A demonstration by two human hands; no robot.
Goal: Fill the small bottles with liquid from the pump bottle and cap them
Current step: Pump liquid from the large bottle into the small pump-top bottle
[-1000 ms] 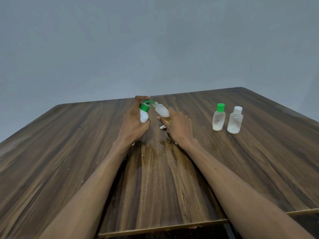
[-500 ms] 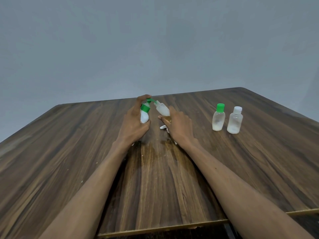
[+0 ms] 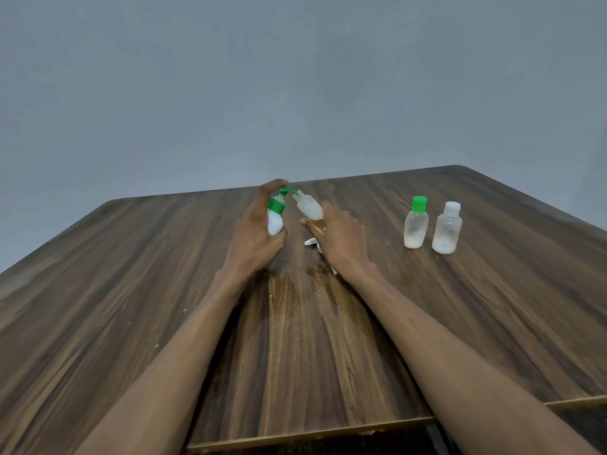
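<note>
My left hand (image 3: 254, 238) grips a white pump bottle (image 3: 275, 221) with a green pump head, one finger on top of the pump. Its green spout meets the open neck of a small clear bottle (image 3: 310, 207), which my right hand (image 3: 341, 243) holds tilted toward the pump. White liquid shows inside this bottle. Under my right hand lies a small white piece (image 3: 310, 242), possibly a cap. To the right stand two small capped bottles, one with a green cap (image 3: 416, 223) and one with a white cap (image 3: 446, 228), each with some white liquid at the bottom.
Everything rests on a dark wooden table (image 3: 164, 290) in front of a plain grey wall. The table's near edge runs below my forearms, and its right side drops off beyond the two capped bottles.
Both hands have stayed in place. The finger on the pump and the tilted small bottle have shifted only slightly.
</note>
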